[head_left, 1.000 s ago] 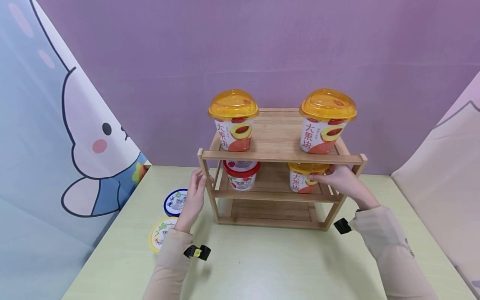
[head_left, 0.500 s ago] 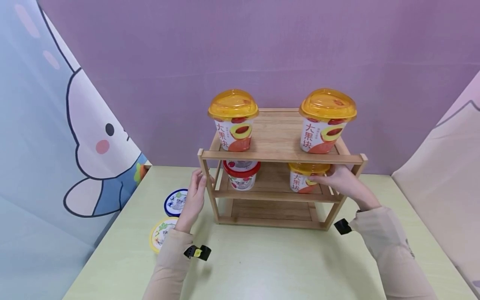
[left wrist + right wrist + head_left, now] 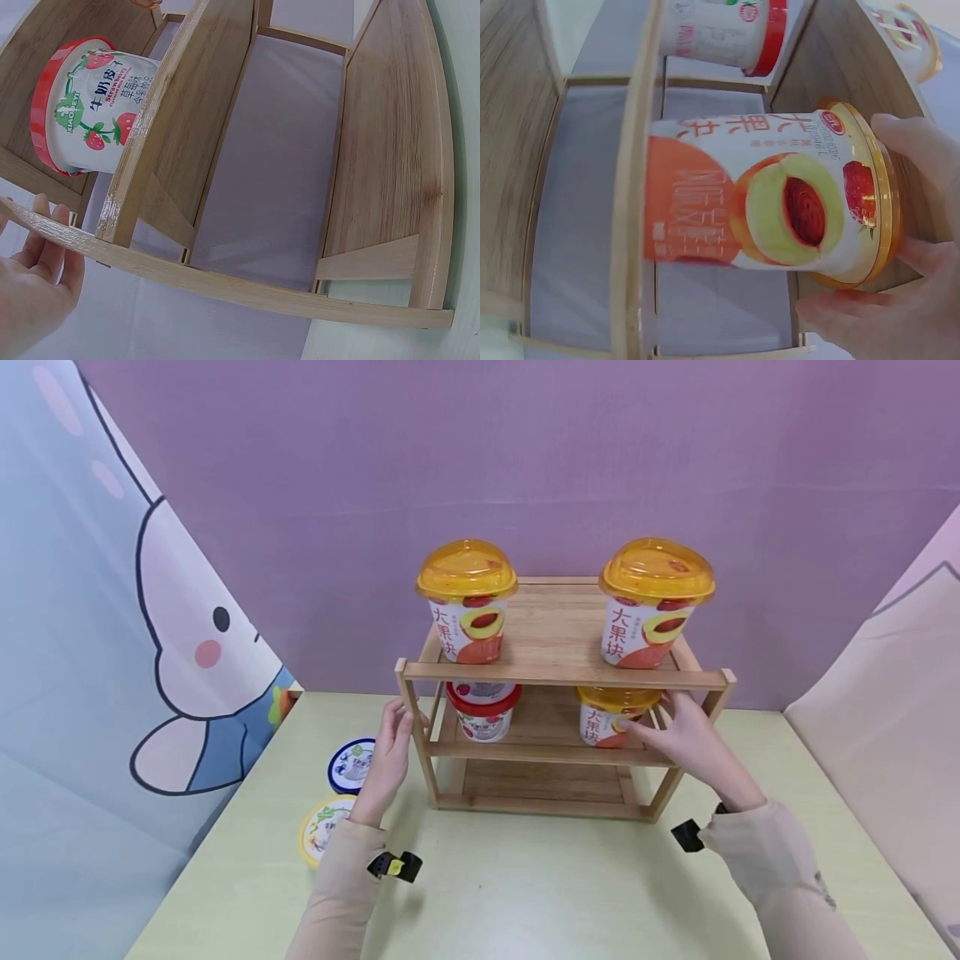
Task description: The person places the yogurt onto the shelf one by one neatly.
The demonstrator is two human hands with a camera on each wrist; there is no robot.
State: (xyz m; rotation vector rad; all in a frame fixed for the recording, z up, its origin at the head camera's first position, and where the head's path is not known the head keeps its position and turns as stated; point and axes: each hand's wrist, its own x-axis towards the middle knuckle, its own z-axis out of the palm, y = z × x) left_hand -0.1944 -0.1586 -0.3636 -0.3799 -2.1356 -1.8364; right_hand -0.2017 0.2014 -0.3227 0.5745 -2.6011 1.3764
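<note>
A wooden rack [image 3: 558, 678] with three levels stands on the table. At its left front upright, my left hand [image 3: 388, 756] holds the post, fingers bent round it in the left wrist view. On the middle shelf, a fruit cup [image 3: 602, 723] with an orange lid stands upright at the right. My right hand [image 3: 693, 745] is at its right side, thumb in front by the label. In the right wrist view, thumb and fingers lie loosely around the cup's lid, with a gap below the cup. Two tubs with red lids [image 3: 483, 697] are stacked at the shelf's left.
Two more fruit cups stand on the top shelf, one left [image 3: 468, 602] and one right [image 3: 652, 602]. A blue-lidded tub [image 3: 350, 766] and a yellow-lidded tub [image 3: 324, 828] sit left of the rack, partly behind my left arm. A purple curtain [image 3: 525, 468] hangs behind.
My right hand has shifted slightly to the right and its grip on the fruit cup has loosened. The cup stays in place on the shelf. My left hand has not moved.
</note>
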